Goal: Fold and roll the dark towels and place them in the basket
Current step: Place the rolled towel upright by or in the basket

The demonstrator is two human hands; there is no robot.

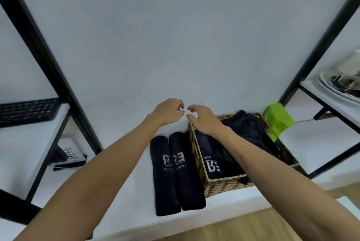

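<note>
Rolled dark towels [176, 174] lie side by side near the worktop's [120, 198] front edge, just left of the wicker basket [224, 184]; both hands, left hand [170, 112] and right hand [202, 120], hover loosely curled and empty, so gripping one roll firmly around its middle should keep it tight.

Woven wicker basket [224, 183] — matt cloth towels [176, 174]

A lived-in room, home or small office: white shelves on a black metal frame [48, 65] hold a keyboard [27, 111] at nine o'clock, stacked dishes [339, 87] at three o'clock, and a wicker basket [224, 184] of dark towels near centre, above wood flooring.
</note>
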